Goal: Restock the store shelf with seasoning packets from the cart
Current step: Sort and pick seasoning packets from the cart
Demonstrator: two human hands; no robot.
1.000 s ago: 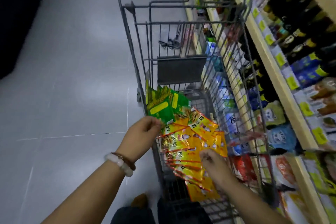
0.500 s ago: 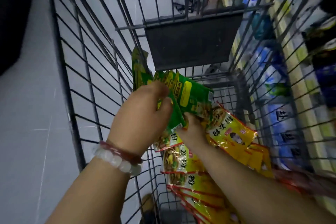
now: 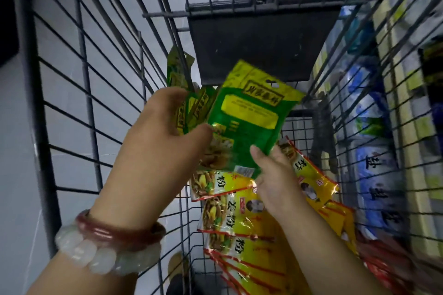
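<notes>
Both hands are down inside the wire cart [image 3: 72, 84]. The left hand [image 3: 158, 141] curls round a small fan of green packets [image 3: 191, 110], thumb over their near faces and fingers behind, so it grips them. The right hand [image 3: 275, 175] pinches the near corner of one larger green packet [image 3: 249, 115], thumb on its face; this packet tilts up and away, its yellow top with a hang hole towards the dark flap [image 3: 263, 43] at the far end of the cart. It overlaps the fan on the right and touches it. Another green packet [image 3: 177, 67] stands against the left wall of the cart, just beyond the left hand. Under the hands lies a heap of yellow packets [image 3: 230, 223] with red edges, running from the middle of the cart to its near end and right side. The left wrist wears a red bangle [image 3: 115, 230] and a white bead bracelet [image 3: 96, 256]. Through the right wall of the cart blurred shelves [image 3: 395, 127] with blue and green goods show.
</notes>
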